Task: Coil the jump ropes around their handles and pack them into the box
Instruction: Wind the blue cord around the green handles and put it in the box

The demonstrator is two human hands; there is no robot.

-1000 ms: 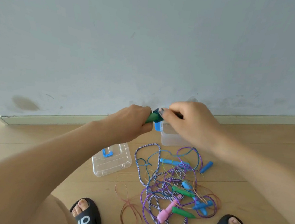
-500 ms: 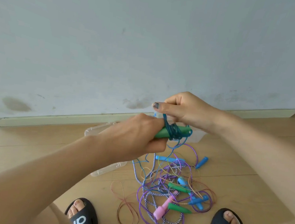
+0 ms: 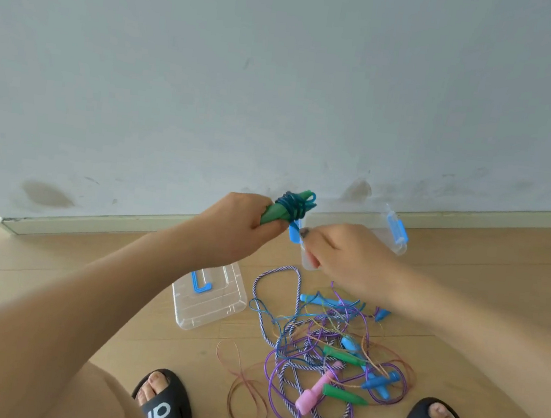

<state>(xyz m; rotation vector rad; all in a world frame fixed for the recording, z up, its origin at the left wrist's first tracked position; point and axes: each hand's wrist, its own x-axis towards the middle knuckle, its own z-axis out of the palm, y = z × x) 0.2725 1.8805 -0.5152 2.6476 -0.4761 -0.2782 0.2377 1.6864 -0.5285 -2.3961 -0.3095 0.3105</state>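
Green jump-rope handles bound in teal cord, held up against a scuffed pale wall.

The left hand grips the tapered green plastic handles, glossy teal cord wound tightly round them; the right hand, fingers curled, pinches something small by the clear plastic box with blue latches, which I cannot make out; the ribbed clear lid lies on the wooden floor beside a tangle of thin purple, braided and amber ropes.

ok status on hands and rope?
Left hand grips green handles, blue rope coiled. Right hand pinches rope end. Box behind, unobstructed.
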